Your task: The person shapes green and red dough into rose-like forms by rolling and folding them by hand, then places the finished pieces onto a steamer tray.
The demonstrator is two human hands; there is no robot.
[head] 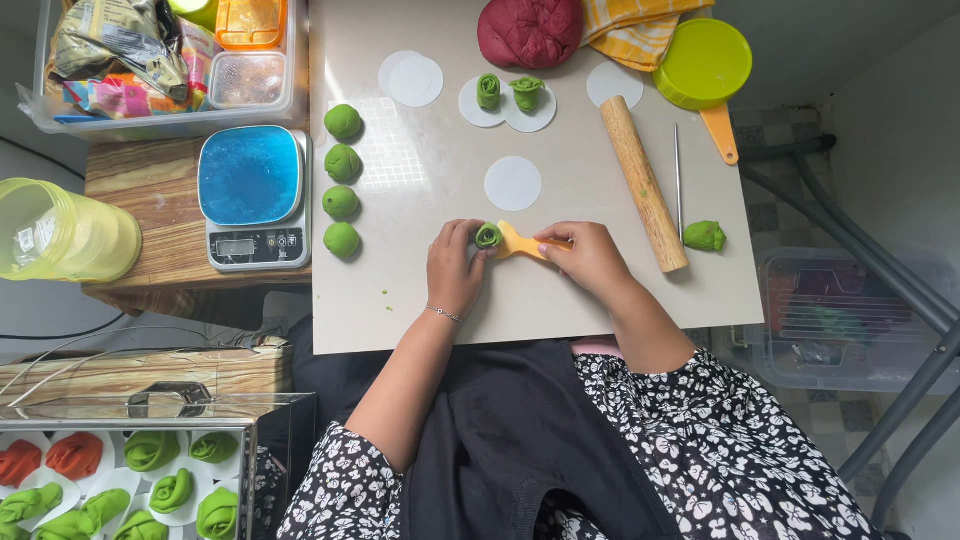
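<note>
Left hand [455, 272] sits near the front middle of the white table [560, 300], fingers curled around a small rolled spiral of green dough [488, 236], which I see pinched at the fingertips. Right hand [590, 256] lies just beside it, closed on the handle of an orange plastic scraper [522, 243]; the blade end touches the roll's right side. The roll rests on the table between both hands.

I note, to the right, a wooden rolling pin [644, 184] lying at a slant, close to the right knuckles. Beyond it a thin metal skewer [678, 180] and a loose lump of green dough [705, 236]. Straight ahead of the hands, one white paper round [512, 183]; farther back, two finished green rolls [507, 92] on paper rounds. To the left, four green dough balls [342, 180] in a column near the table's left edge. At the back: dark red dough mass [529, 30], striped yellow cloth [635, 30], lime-green lid [704, 62].

Off the table to the left, a digital kitchen scale with a blue top [254, 196].

Open surface lies between the hands and the dough balls, and along the near edge.
</note>
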